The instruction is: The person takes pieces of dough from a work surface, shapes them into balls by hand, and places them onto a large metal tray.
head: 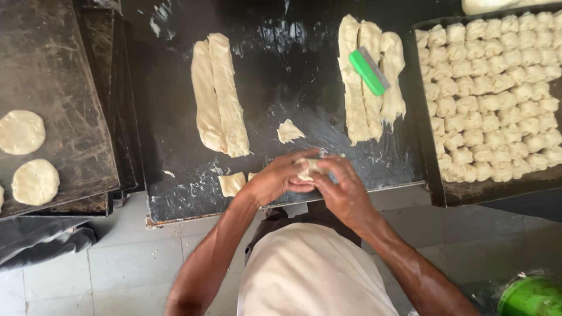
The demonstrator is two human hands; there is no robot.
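Dough, pale and soft, fills this dark, oily worktop [275, 88], whose black surface is smeared with whitish streaks and scrapes. Both hands meet at the near edge of the worktop: the left hand [275, 178] and the right hand [342, 190] cup a small dough piece [305, 168] between them, each grip pinching it with fingertips pressed together around the lump, so that only a little of its creamy surface shows. Two long dough strips [216, 93] lie side by side toward the far left of the worktop, smooth and slightly flattened, with rounded ends. A second bundle of dough strips [360, 99] lies toward the far right edge, rougher and ragged at the near ends, and a green-handled scraper [369, 71] with a flat metal blade rests tilted across it. A torn scrap of dough [288, 131] sits near the middle, and a squarish cut piece [232, 184] lies at the near edge, just beside the left hand. Off the right edge, a dark metal tray [430, 175] holds many small dough lumps [497, 93] packed in close rows, touching one another. Off the left edge, a stack of blackened baking sheets [64, 117] carries flat round dough discs [22, 132], smooth and pale, lying apart.
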